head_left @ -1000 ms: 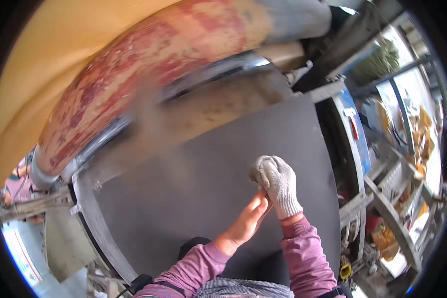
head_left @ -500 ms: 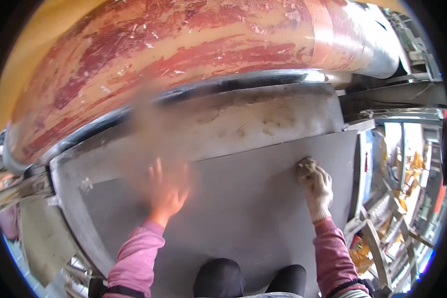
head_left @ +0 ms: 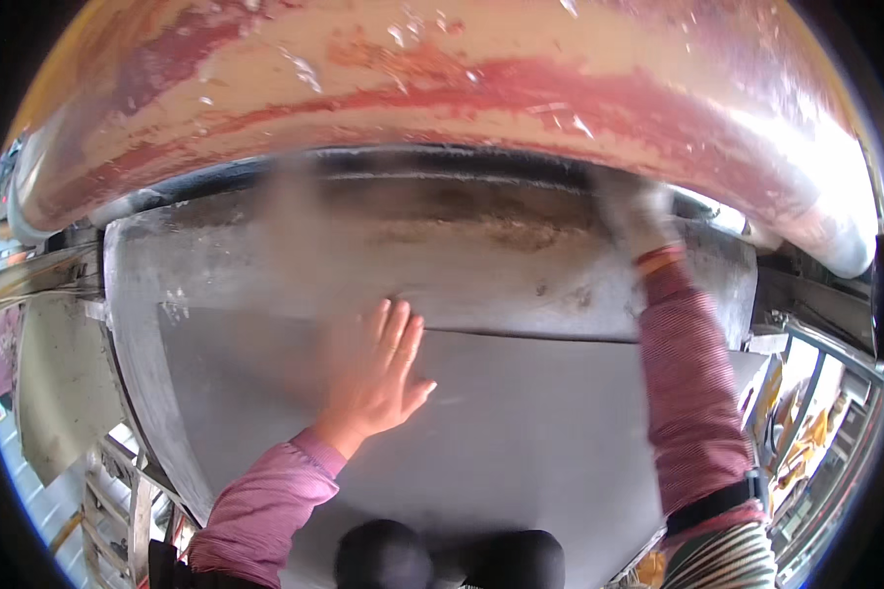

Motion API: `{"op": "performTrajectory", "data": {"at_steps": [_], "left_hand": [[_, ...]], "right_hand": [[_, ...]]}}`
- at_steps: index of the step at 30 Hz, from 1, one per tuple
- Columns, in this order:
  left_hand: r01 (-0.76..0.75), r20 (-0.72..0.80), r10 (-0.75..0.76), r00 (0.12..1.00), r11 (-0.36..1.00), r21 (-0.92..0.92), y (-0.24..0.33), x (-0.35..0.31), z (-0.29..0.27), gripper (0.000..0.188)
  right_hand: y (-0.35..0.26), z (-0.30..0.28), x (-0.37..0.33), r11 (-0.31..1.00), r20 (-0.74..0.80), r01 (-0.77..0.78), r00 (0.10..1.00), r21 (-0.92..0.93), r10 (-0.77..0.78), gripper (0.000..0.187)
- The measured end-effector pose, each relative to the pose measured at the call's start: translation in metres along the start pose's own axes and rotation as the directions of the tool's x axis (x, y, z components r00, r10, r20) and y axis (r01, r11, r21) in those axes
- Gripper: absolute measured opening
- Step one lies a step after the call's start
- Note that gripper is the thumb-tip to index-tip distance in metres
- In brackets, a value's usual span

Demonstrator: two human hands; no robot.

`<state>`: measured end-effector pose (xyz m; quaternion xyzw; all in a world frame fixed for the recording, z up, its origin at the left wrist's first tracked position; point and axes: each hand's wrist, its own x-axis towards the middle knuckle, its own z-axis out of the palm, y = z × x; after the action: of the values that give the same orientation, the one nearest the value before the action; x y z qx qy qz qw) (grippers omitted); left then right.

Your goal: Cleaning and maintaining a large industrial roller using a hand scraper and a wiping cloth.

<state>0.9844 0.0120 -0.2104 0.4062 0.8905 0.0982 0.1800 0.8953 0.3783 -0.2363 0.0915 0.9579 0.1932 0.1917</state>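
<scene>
My bare left hand (head_left: 373, 373) lies flat on a grey sheet (head_left: 501, 432), fingers stretched out, near the sheet's far edge. My right hand (head_left: 643, 216), in a pale glove, reaches over the stained metal table (head_left: 442, 265) toward the dark gap below a large roller (head_left: 442, 69). Motion smears its fingers, so whether anything is in them cannot be made out. The roller is orange-tan with red streaks and white flecks. A dark line runs along the sheet's far edge, and bare, brown-stained metal shows beyond it.
The roller spans the whole far side, right behind the table. My knees (head_left: 383, 555) are at the near edge. A pale panel (head_left: 64, 383) hangs at the left, with a wooden frame (head_left: 118, 520) below. Metal rails (head_left: 825, 344) and yellowish things stand at the right.
My right hand has moved from the sheet, where it held a crumpled greyish wad, forward to the roller's underside. My left hand has shifted slightly right. The view has moved closer to the roller.
</scene>
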Motion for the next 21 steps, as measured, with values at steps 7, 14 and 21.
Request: {"op": "performTrajectory", "data": {"at_steps": [7,14,21], "left_hand": [[-0.122,-0.117,0.101,0.988,0.975,-0.186,-0.009,-0.002,0.010,0.078],[-0.057,-0.542,-0.056,0.839,0.980,-0.190,-0.150,-0.118,-0.026,0.073],[0.326,-0.289,-0.333,0.898,0.942,-0.074,-0.249,-0.208,-0.020,0.072]], "right_hand": [[-0.172,-0.050,0.064,0.847,-0.410,0.233,0.912,0.479,-0.019,0.048],[0.009,0.002,0.009,0.946,-0.307,0.238,0.937,0.222,-0.164,0.039],[-0.248,-0.119,0.054,0.859,-0.650,0.334,0.562,-0.387,-0.511,0.030]]}}
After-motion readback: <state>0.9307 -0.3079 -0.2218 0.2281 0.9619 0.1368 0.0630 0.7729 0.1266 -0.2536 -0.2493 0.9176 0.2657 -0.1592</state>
